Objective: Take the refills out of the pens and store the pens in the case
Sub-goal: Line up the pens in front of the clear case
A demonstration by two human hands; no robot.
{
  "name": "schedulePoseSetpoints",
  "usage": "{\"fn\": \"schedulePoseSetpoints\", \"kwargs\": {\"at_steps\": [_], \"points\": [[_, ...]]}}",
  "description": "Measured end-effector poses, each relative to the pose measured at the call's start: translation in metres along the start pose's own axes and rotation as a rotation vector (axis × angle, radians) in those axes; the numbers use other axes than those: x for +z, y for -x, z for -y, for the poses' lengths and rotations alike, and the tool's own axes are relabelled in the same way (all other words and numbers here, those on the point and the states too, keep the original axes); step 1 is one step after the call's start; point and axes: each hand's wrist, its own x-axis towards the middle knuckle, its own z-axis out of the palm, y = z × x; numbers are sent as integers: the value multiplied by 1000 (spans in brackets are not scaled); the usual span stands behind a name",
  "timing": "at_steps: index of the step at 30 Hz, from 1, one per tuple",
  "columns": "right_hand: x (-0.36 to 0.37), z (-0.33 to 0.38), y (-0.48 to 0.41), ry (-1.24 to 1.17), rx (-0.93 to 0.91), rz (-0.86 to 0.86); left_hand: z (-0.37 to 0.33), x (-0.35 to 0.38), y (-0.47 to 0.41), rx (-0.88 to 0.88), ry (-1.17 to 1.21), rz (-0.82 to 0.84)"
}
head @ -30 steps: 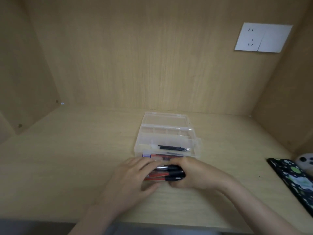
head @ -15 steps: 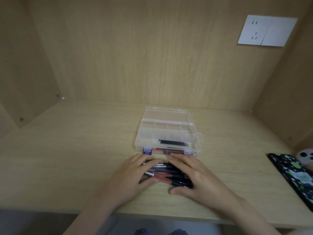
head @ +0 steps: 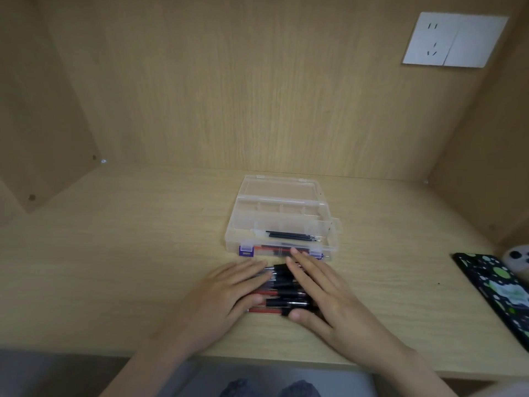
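Here the left hand (head: 220,302) and the right hand (head: 329,305) both lie flat, fingers straight and spread. Neither has a closed grip on anything; they press down on a heap of pens (head: 282,293) between and beneath them.

The pens rest on a pale wood-grain counter (head: 114,267), near its front edge. Panels of the same wood (head: 257,96) close it in behind and at both sides, and a white socket plate (head: 455,40) sits high on the back panel. At the far right lie a dark slab with green and white spots (head: 498,290) and a white rounded thing (head: 515,256), cut off by the frame.

The pens have red barrels and black sections and lie crosswise, roughly side by side. Just behind them stands a clear plastic case (head: 280,222), lid open, with purple latches (head: 246,250). Thin black refills (head: 292,236) lie in its near compartment.

A second ago the right hand was curled round the pens as a bundle. Now it is flat and the pens are spread out.
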Motion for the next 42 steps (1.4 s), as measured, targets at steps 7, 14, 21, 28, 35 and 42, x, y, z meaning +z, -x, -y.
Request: {"fn": "schedulePoseSetpoints", "kwargs": {"at_steps": [7,14,21,28,35,42], "points": [[-5,3,-1,135,57,71,-3,-5,-8,-11,-165,38],[2,5,-1,79,62,55,-10,1,2,67,-166,77],[-6,-11,15,-284,62,-267,-9,-3,0,66,-157,4],[1,-16,30,-272,11,-297,-13,1,2,92,1,-86],[1,-5,21,-270,-32,-336,-26,3,-3,143,22,-146],[-1,12,11,-593,119,-468,-53,-3,-17,140,-108,-245]]}}
